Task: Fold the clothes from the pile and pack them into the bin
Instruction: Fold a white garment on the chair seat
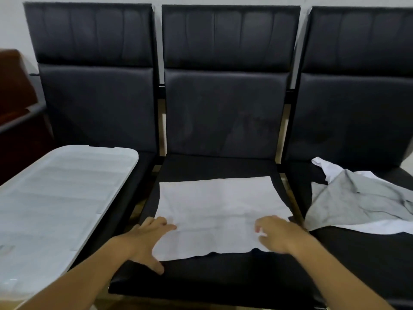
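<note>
White cloth (220,211) lies flat on the seat of the middle chair (223,271), and we use that chair to say where things are. The cloth looks folded into a wide block. Its far edge is about halfway back on the seat, and its near edge stops short of the seat's front, so a black strip of seat shows there.

We see our left hand (148,239) on the near left corner of the cloth. The fingers are spread wide and lie flat, with the fingertips on the white cloth and the thumb down on the black seat just past the near edge. It presses and holds nothing.

Our right hand (276,234) is on the near right corner of the cloth. Its fingers bend a little and the tips touch the cloth. We cannot tell if they pinch the cloth or just rest on it.

So the cloth lies between our two hands and reaches away from them toward the chair back.

On the chair to the right of the middle chair lies a pile of clothes (362,204), grey on top and white under it, all crumpled. On the chair to the left sits a white bin lid (60,195) with ridges on it. A brown wooden thing (15,104) stands further left, behind the lid.
</note>
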Demonstrator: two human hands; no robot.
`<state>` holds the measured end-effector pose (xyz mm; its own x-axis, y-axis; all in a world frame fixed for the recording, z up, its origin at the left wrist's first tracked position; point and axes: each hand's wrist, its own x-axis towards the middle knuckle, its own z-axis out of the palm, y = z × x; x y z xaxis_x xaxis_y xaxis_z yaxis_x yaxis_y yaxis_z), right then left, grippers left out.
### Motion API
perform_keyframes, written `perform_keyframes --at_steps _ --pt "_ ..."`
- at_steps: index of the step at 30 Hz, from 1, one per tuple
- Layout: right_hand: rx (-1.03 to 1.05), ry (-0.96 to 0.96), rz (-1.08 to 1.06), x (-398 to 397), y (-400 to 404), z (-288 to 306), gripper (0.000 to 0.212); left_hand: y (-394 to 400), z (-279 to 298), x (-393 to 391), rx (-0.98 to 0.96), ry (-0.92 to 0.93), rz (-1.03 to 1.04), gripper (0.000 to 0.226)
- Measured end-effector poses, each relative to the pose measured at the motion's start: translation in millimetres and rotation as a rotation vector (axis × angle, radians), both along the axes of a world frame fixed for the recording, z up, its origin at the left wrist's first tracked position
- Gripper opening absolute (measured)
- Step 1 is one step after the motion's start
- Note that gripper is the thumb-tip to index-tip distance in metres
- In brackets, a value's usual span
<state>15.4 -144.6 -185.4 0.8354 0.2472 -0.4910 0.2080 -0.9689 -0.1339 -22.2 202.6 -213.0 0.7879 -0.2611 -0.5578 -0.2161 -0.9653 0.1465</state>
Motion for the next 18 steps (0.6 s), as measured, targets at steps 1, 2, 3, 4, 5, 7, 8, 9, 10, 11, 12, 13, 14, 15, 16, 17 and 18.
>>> perform_keyframes --at_steps 1,2,3,4,5,7,8,9,10,11,12,13,14,15,16,17,18 --pt "0.047 0.052 0.042 -5 12 -1 0.04 -4 -2 1 0.053 -0.022 -0.031 0.111" --pt "0.079 0.091 0.096 -11 23 -4 0.049 -7 -2 1 0.067 -0.035 -0.038 0.106" --pt "0.101 0.108 0.149 -17 35 -8 0.059 -9 -4 3 0.033 -0.069 -0.027 0.093" --pt "0.106 0.1 0.204 -21 46 -14 0.067 -10 -7 4 -0.018 -0.128 -0.022 0.071" --pt "0.104 0.052 0.262 -25 58 -19 0.073 -11 -10 6 -0.022 -0.192 -0.036 0.05" --pt "0.15 -0.09 0.364 -30 82 -28 0.085 -14 -14 5 0.041 -0.262 -0.065 0.039" --pt "0.203 -0.132 0.389 -33 95 -31 0.092 -18 -16 4 0.044 -0.268 -0.062 0.036" --pt "0.265 -0.13 0.38 -36 109 -32 0.097 -23 -16 2 0.019 -0.291 -0.05 0.03" --pt "0.336 -0.11 0.332 -40 122 -33 0.098 -28 -14 0 -0.035 -0.309 -0.023 0.024" --pt "0.411 -0.096 0.25 -44 135 -33 0.093 -34 -9 -4 -0.133 -0.305 0.025 0.022" --pt "0.495 -0.107 0.154 -48 147 -34 0.078 -40 -2 -9 -0.254 -0.309 0.086 0.022" --pt "0.567 -0.139 0.062 -52 155 -32 0.057 -44 5 -13 -0.37 -0.325 0.142 0.022" --pt "0.614 -0.174 -0.018 -54 161 -30 0.038 -46 11 -17 -0.508 -0.335 0.216 0.022" --pt "0.647 -0.187 -0.093 -54 163 -27 0.029 -44 18 -19 -0.649 -0.332 0.288 0.016" --pt "0.688 -0.179 -0.164 -52 163 -24 0.026 -38 25 -20 -0.771 -0.28 0.34 0.007" --pt "0.734 -0.155 -0.229 -50 160 -18 0.025 -29 30 -20 -0.789 -0.201 0.341 0.018" --pt "0.788 -0.134 -0.289 -48 155 -13 0.025 -19 31 -19 -0.703 -0.139 0.298 0.039"
